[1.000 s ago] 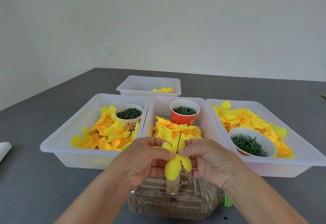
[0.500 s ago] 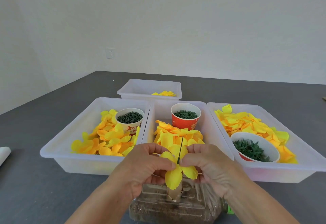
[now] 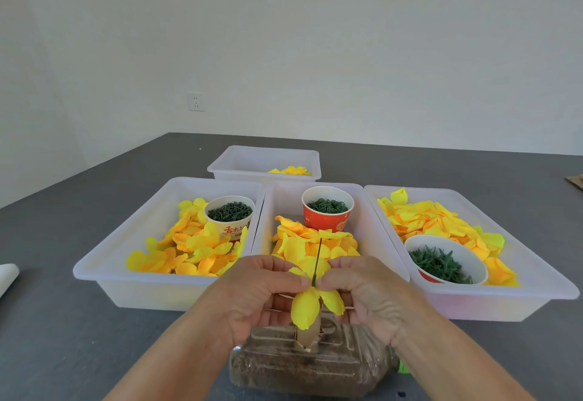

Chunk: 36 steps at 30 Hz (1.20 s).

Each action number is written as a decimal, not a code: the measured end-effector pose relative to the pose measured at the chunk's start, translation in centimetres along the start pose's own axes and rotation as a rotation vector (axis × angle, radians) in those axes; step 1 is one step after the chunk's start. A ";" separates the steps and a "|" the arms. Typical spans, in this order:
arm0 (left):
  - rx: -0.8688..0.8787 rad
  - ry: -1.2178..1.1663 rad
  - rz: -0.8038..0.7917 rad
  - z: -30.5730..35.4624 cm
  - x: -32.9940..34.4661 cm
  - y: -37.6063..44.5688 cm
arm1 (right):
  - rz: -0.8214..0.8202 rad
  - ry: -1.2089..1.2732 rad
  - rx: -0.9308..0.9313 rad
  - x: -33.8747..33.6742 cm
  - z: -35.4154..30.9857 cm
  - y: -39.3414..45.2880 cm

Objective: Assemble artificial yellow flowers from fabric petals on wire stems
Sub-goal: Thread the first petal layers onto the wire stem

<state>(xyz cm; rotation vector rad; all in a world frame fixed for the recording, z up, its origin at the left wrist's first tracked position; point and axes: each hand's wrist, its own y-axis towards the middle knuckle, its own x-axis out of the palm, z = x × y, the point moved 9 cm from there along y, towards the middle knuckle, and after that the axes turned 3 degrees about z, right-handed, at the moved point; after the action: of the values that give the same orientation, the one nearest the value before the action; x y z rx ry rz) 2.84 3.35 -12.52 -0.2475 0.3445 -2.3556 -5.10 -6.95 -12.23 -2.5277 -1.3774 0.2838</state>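
On the grey bench (image 3: 63, 321), translucent plastic trays hold loose yellow fabric petals; the left tray (image 3: 104, 262) also carries a paper cup (image 3: 230, 216) of dark green bits. The left hand (image 3: 255, 293) and right hand (image 3: 366, 293) pinch a half-built flower (image 3: 310, 301) on its thin wire stem (image 3: 317, 262), above a clear plastic bottle (image 3: 303, 366) lying flat.
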 end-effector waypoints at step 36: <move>-0.047 -0.029 0.072 -0.9 -1.5 0.6 | 0.104 -0.477 -0.569 -0.1 -3.7 -2.2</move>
<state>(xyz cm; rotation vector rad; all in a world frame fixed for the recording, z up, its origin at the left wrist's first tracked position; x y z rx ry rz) 4.03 4.15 -13.68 -0.2866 0.3888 -2.2730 -5.87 -6.36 -7.99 -3.1495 -1.6874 0.6267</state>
